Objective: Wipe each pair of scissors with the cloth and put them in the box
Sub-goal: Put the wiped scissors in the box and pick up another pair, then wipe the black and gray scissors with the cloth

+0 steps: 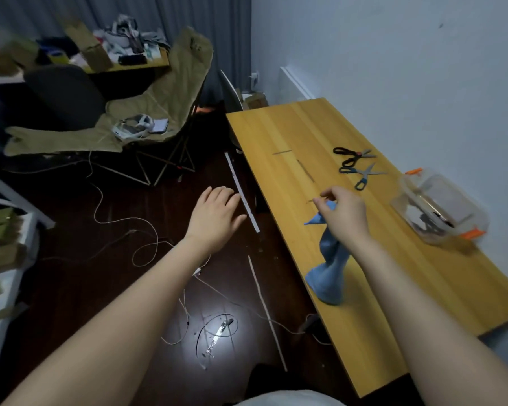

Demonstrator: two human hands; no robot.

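**Ana:** What are the fingers (326, 195) of the right hand (346, 213) doing?

**Ben:** They are curled and pinch the top of the blue cloth (327, 271). The cloth hangs down, and its bottom end sits on the desk (393, 276).

**Ana:** And the left hand (216, 216)?

**Ben:** It is at nine o'clock from the right one, over the dark floor (71, 273). Its fingers are straight and spread. They hold nothing.

**Ana:** Where are the scissors?

**Ben:** Two pairs lie on the desk at one o'clock from the right hand, just beside each other. The black scissors (351, 156) are farther away and the blue scissors (361, 174) are nearer. No hand touches them.

**Ana:** And the box (475, 218)?

**Ben:** It is clear with orange clips. It sits on the desk at three o'clock from the right hand, near the wall (423, 83). Something dark is inside, too blurry to tell what.
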